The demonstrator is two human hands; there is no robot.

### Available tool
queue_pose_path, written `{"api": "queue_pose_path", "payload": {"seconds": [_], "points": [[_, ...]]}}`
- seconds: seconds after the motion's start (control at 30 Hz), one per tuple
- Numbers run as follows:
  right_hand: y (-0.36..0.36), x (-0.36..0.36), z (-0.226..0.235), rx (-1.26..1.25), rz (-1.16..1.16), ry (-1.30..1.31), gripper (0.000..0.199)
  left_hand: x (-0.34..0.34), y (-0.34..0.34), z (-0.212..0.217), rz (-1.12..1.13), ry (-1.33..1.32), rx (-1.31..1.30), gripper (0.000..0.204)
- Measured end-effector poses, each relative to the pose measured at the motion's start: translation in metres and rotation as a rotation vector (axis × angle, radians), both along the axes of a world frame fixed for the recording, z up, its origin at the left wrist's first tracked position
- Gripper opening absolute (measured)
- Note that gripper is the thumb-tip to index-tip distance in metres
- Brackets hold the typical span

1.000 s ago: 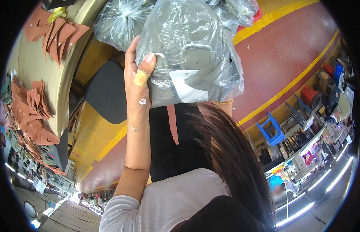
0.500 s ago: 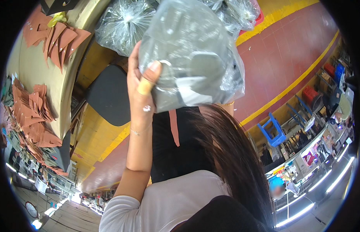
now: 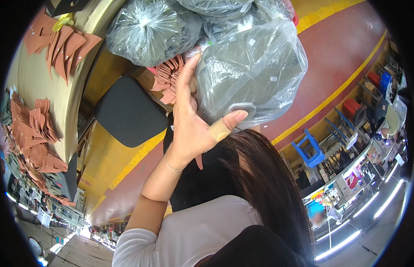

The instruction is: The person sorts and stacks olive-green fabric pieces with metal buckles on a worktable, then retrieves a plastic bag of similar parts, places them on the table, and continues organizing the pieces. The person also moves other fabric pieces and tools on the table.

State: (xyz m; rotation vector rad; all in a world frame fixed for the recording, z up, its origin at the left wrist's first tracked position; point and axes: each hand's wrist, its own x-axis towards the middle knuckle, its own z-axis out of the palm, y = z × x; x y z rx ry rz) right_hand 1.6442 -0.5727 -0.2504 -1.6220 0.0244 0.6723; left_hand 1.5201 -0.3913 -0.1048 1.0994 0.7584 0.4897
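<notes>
A clear plastic bag (image 3: 256,75) packed with flat dark grey-green pieces is up in front of me, with small white labels showing through. My left hand (image 3: 191,127) holds it at its lower left. The fingers run up the bag's left edge and the thumb, wrapped in a tan bandage, lies across its lower front. My right hand is not visible; the bag and long dark hair cover that side. Just beyond the left fingers sits a bundle of reddish-brown cut pieces (image 3: 169,75).
More filled plastic bags (image 3: 149,33) lie at the far side. A black stool seat (image 3: 131,111) stands left of my arm. Along the left, a cream table (image 3: 78,89) carries stacks of reddish-brown pieces (image 3: 38,129). A blue stool (image 3: 309,149) and workbenches are off to the right.
The bag has shifted right and turned, showing its labels. My left hand moved right, its thumb now lower on the bag. The reddish-brown bundle has come into sight, and the right wrist is hidden.
</notes>
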Motion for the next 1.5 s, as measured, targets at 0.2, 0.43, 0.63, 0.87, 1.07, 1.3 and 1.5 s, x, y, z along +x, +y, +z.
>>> {"api": "queue_pose_path", "payload": {"seconds": [0.2, 0.43, 0.63, 0.87, 1.07, 1.3, 1.5], "points": [[-0.007, 0.002, -0.002, 0.053, -0.043, 0.054, 0.02, -0.008, -0.007, -0.003, -0.05, 0.038, 0.206, 0.107], [-0.016, 0.005, -0.007, 0.156, -0.126, 0.164, 0.019, -0.006, -0.014, 0.003, -0.08, 0.05, 0.757, 0.084], [-0.021, 0.005, -0.012, 0.243, -0.205, 0.243, 0.019, -0.006, -0.012, 0.027, -0.292, 0.164, 0.678, 0.086], [-0.025, 0.003, -0.016, 0.299, -0.269, 0.277, 0.018, 0.0, -0.011, 0.023, -0.215, 0.156, 0.643, 0.083], [-0.028, 0.003, -0.019, 0.322, -0.304, 0.301, 0.018, 0.001, -0.012, 0.018, -0.255, 0.176, 0.66, 0.085], [-0.034, 0.002, -0.02, 0.332, -0.321, 0.313, 0.017, 0.006, -0.015, 0.017, -0.264, 0.162, 0.642, 0.089], [-0.042, 0.006, -0.021, 0.325, -0.315, 0.315, 0.017, 0.009, -0.014, 0.014, -0.278, 0.194, 0.62, 0.096]]}}
